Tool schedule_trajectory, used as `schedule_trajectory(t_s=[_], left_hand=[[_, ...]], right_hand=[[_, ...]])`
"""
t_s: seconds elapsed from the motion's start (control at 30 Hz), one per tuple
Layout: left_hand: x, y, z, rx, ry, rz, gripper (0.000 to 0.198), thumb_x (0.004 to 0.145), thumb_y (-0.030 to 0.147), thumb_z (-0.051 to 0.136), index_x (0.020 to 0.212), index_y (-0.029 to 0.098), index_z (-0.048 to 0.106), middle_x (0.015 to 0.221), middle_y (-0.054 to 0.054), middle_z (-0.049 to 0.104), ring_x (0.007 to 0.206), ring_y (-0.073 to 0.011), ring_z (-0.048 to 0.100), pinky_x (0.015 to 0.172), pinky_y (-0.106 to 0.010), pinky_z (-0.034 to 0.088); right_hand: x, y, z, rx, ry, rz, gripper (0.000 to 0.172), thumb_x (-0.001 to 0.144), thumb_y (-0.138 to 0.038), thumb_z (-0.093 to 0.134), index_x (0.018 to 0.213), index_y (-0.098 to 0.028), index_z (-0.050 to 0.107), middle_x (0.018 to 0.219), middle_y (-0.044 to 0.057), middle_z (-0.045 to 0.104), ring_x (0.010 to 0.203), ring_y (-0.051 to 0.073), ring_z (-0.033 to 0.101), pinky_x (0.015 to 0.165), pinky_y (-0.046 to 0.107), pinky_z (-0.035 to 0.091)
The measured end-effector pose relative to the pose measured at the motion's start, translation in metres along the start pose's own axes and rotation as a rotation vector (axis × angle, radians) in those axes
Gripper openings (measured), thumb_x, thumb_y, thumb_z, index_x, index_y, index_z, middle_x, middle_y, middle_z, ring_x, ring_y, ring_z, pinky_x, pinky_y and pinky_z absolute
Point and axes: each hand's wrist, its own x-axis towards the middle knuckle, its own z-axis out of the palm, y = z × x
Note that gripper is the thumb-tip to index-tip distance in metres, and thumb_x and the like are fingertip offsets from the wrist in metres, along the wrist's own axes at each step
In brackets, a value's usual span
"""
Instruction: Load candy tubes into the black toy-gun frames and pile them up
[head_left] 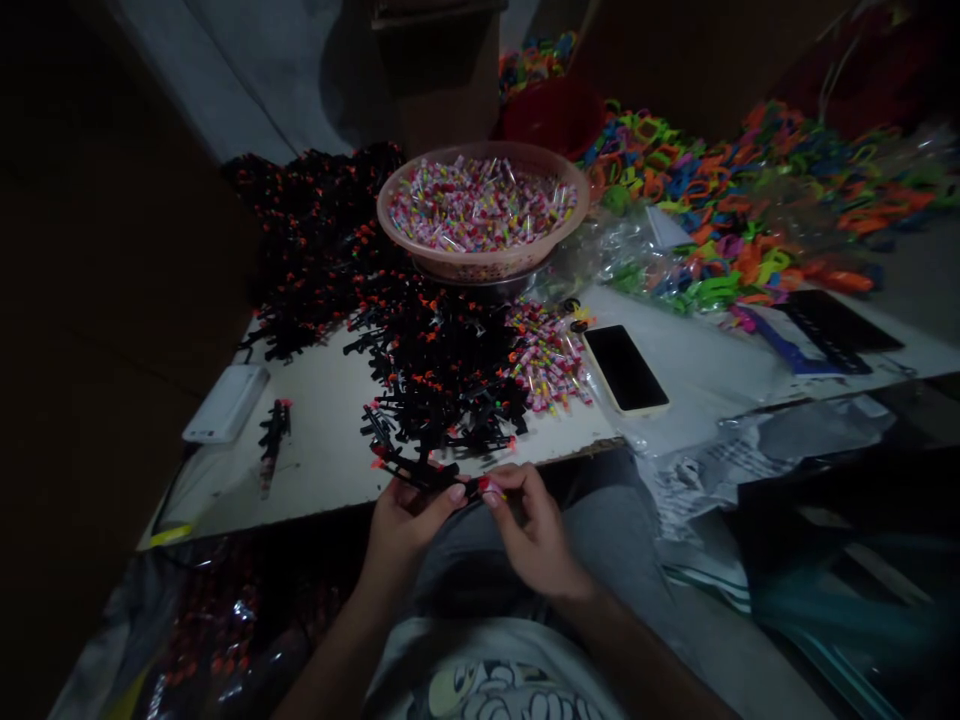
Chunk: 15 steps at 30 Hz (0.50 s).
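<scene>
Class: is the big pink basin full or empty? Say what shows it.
Full, or nearly: a mass of small multicoloured pieces spreads across the pink basin, close to its rim.

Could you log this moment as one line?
left hand: holding black toy gun; right hand: pinching colourful piece; nearby: phone, pink bowl

Toy guns (424,472): black, orange-red tips
Wrapped sweets (551,360): pink and white, flecked yellow
Bowl (480,262): pale peach-pink
Counter (330,435): white
Phone (626,370): black screen, cream edge
Plastic toys (694,185): orange, green, blue, yellow
Shirt (499,690): pale, cartoon print
</scene>
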Motion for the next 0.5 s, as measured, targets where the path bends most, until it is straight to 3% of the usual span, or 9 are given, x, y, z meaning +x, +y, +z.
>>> schedule_trajectory(t_s=[0.33,0.5], left_hand=[[-0.003,-0.016,0.001,-0.038,0.035,0.002,0.049,0.051,0.032,0.084,0.09,0.013,0.064,0.079,-0.007,0.074,0.076,-0.0248,0.07,0.068,-0.033,0.058],[-0.002,-0.019,0.002,0.009,0.062,0.019,0.049,0.05,0.032,0.084,0.091,0.012,0.066,0.081,-0.007,0.074,0.078,-0.024,0.07,0.07,-0.031,0.058]], right_hand=[[0.007,-0.023,-0.019,-0.176,-0.261,-0.014,0.007,0.093,-0.02,0.037,0.098,-0.023,0.041,0.094,0.006,0.06,0.087,0.018,0.06,0.077,0.031,0.048],[0.003,-0.024,-0.013,-0.262,-0.255,-0.071,0.01,0.091,-0.018,0.038,0.099,-0.021,0.042,0.095,0.008,0.06,0.089,0.019,0.059,0.078,0.032,0.048]])
